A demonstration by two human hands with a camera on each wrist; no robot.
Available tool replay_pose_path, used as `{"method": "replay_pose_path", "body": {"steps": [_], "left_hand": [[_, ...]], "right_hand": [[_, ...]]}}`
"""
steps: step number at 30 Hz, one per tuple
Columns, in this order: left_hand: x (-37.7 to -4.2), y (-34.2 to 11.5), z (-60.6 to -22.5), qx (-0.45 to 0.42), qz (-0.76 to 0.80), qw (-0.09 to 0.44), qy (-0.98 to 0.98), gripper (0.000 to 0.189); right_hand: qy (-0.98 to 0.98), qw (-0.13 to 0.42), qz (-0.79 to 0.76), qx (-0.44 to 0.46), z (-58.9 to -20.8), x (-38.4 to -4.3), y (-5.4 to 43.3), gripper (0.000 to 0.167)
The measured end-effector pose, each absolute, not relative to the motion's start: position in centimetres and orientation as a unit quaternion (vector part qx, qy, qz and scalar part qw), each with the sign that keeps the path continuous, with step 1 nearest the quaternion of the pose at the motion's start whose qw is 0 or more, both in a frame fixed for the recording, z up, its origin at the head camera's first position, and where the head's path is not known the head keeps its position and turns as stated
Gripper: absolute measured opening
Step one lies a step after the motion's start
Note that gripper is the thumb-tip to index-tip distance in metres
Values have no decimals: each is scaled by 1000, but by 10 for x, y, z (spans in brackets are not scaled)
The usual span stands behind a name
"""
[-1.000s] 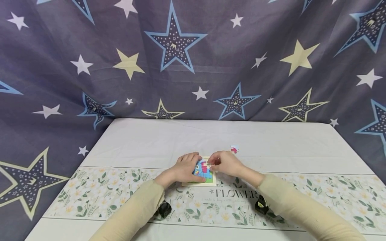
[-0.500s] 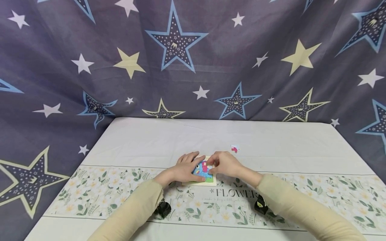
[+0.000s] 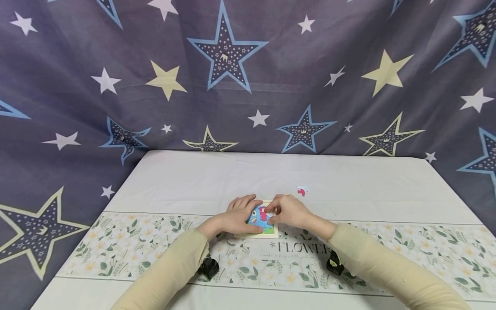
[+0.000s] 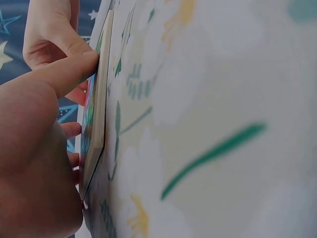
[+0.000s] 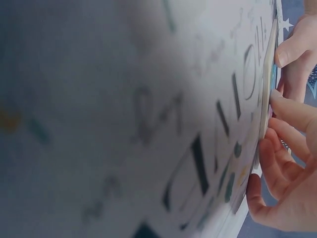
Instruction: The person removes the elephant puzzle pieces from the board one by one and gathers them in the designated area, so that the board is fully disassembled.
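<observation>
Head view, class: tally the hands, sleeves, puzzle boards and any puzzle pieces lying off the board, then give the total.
Hands: 2, left hand and right hand
Sleeves: 2, left sleeve and right sleeve
Puzzle board: 1
Loose puzzle piece: 1
Total: 6

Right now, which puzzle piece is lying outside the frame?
The pink-and-pale piece lying alone on the white tablecloth, beyond the right hand; the other pieces I can see are within the puzzle frame.

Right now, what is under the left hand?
The left hand lies over the left part of the pale-framed jigsaw puzzle. The blue picture with an eye shows beside the hand; whatever the palm covers cannot be seen.
</observation>
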State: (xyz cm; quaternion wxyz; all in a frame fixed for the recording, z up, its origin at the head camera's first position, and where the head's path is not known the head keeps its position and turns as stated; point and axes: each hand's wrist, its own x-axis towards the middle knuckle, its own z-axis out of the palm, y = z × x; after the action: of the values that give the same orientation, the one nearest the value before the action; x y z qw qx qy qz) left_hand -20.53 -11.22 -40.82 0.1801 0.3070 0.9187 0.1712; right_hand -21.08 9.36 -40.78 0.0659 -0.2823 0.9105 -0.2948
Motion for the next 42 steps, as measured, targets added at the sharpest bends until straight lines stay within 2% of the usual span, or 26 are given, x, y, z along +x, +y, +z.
{"method": "replay_pose_path", "body": {"steps": [10,42], "left_hand": [[-205,-114,-409,311,166,180,918,78],[-201,-106,-407,297,139,162,931,76]], "right_hand": [[909,61,-300,-283,-409,-211,93,20],[908,97,-326,-246,-410,-211,90,23]]}}
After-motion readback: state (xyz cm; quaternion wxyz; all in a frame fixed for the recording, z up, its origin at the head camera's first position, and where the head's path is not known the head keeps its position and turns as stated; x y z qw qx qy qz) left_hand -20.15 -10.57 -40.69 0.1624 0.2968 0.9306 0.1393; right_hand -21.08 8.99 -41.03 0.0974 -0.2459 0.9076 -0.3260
